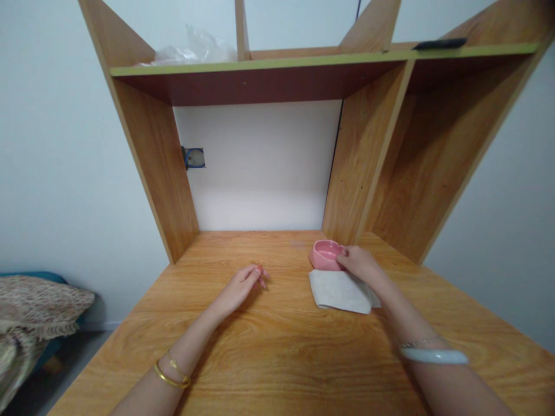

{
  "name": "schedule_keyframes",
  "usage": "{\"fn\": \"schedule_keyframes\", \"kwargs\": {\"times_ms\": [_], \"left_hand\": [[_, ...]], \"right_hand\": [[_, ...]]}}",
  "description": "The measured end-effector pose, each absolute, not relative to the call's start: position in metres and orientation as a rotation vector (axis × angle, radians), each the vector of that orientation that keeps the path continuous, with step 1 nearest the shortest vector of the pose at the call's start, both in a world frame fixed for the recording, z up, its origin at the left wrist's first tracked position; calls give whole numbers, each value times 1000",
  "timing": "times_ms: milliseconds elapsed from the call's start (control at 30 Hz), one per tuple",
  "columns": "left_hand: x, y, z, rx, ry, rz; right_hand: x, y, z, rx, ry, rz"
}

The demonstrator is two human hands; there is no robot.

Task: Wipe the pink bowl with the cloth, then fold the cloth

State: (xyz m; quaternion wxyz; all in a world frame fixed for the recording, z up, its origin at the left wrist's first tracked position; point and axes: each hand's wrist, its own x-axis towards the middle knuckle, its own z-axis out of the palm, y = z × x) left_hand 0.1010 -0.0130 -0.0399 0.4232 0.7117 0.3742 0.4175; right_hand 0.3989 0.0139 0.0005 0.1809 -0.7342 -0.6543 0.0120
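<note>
A small pink bowl (324,254) sits on the wooden desk (277,346) near the upright divider. My right hand (359,263) grips the bowl's right rim with its fingertips. A folded white cloth (338,290) lies flat just in front of the bowl, partly under my right wrist. My left hand (243,284) rests on the desk to the left of the cloth, fingers loosely curled, holding nothing.
Wooden side panels (167,190) and a divider (355,173) enclose the back of the desk under a shelf (260,65). A clear plastic bag (195,49) and a dark flat object (440,43) lie on the shelf. A patterned blanket (30,312) lies at the lower left.
</note>
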Motion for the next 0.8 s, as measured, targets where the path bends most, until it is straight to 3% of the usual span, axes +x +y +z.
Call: {"fn": "schedule_keyframes", "kwargs": {"times_ms": [533, 800], "left_hand": [[102, -12, -42, 1742, 898, 1023], [102, -12, -43, 1721, 912, 1013]], "right_hand": [[403, 10, 7, -2017, -1837, 36], [353, -8, 18, -1624, -2199, 37]]}}
